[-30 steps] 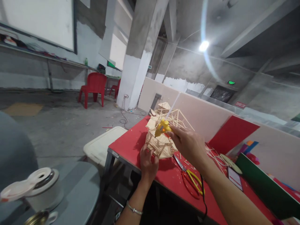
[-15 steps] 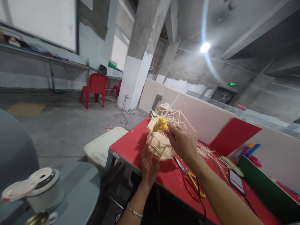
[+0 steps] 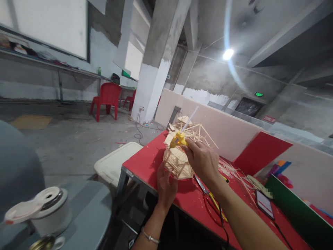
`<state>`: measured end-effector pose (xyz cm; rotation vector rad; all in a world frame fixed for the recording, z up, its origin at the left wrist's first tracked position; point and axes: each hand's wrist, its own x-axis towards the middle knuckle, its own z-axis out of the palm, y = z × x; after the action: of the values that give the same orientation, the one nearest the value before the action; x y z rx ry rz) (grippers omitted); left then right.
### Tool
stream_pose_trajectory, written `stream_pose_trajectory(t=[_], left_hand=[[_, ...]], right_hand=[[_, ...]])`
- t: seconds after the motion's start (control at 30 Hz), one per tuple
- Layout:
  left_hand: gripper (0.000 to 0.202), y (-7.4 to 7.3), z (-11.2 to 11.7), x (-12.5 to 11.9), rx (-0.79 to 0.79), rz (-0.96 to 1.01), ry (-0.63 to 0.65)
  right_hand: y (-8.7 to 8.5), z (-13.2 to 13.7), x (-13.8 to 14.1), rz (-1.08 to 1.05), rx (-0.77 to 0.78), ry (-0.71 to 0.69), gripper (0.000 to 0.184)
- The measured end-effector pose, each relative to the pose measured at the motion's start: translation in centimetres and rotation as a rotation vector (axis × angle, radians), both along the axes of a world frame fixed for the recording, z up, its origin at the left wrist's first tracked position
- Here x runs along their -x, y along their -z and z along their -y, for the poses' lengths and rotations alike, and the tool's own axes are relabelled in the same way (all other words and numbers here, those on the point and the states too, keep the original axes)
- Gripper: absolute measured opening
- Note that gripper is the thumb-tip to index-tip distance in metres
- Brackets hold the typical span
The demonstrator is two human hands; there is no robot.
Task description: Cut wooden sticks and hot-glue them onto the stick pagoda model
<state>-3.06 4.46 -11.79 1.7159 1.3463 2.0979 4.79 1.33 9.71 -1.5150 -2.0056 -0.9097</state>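
My right hand [image 3: 204, 158] is closed round the handle of a yellow glue gun [image 3: 178, 139]; a pale glue stick [image 3: 189, 118] juts up from its back. The gun hangs just over a model built from thin wooden sticks [image 3: 179, 163], its nozzle pointing down and left. With fingers and thumb, my left hand [image 3: 166, 184] grips the model's near left edge. More stick structures [image 3: 199, 132] stand behind it. Scissors [image 3: 206, 194] with yellow and red handles lie under my right forearm, partly hidden, beside the gun's black cord.
The red table [image 3: 145, 166] meets a pale partition [image 3: 221, 128] behind. Loose sticks [image 3: 236, 173], a phone [image 3: 264, 204] and a green board [image 3: 291, 205] are at the right. A white lidded pot [image 3: 52, 211] sits on a grey stool [image 3: 91, 208] at the left.
The whole view has shifted slightly. Both hands keep their holds, and the glue gun stays over the stick model with hardly any movement.
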Motion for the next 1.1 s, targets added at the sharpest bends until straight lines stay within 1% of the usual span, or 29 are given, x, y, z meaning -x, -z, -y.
stream_pose_trajectory(t=[0.1, 0.17, 0.3, 0.43, 0.53, 0.63, 0.77, 0.87, 1.0, 1.1], left_hand=[[0.022, 0.5, -0.1, -0.2, -0.004, 0.001, -0.022], [0.022, 0.6, -0.2, -0.2, -0.001, 0.005, -0.027], [0.020, 0.1, 0.0, -0.1, 0.007, 0.011, -0.009], [0.020, -0.6, 0.3, 0.1, 0.027, 0.012, 0.002], [0.022, -0.5, 0.4, 0.1, 0.033, 0.010, 0.000], [0.021, -0.2, 0.2, 0.0, 0.029, 0.009, -0.013], [0.022, 0.0, 0.0, 0.0, 0.023, 0.001, -0.020], [0.022, -0.3, 0.1, 0.1, 0.024, 0.000, -0.009], [0.024, -0.7, 0.4, 0.2, 0.037, 0.007, 0.002], [0.025, -0.8, 0.5, 0.2, 0.046, 0.007, 0.008]], right_hand=[[-0.2, 0.5, 0.1, -0.025, 0.048, -0.037, 0.029], [-0.3, 0.5, 0.1, -0.025, 0.027, -0.033, 0.030], [-0.2, 0.0, -0.2, 0.001, -0.047, -0.003, 0.033], [0.0, -0.1, -0.2, -0.001, -0.006, 0.010, 0.031], [-0.1, 0.2, -0.1, -0.017, 0.026, 0.006, 0.031], [-0.3, 0.4, -0.2, -0.045, 0.063, -0.035, 0.029], [-0.4, 0.3, -0.5, -0.038, 0.013, -0.046, 0.031], [-0.3, 0.1, -0.5, 0.001, -0.021, -0.026, 0.032], [0.0, -0.1, -0.4, -0.002, -0.015, -0.016, 0.032], [0.0, 0.0, -0.3, -0.009, -0.009, -0.018, 0.032]])
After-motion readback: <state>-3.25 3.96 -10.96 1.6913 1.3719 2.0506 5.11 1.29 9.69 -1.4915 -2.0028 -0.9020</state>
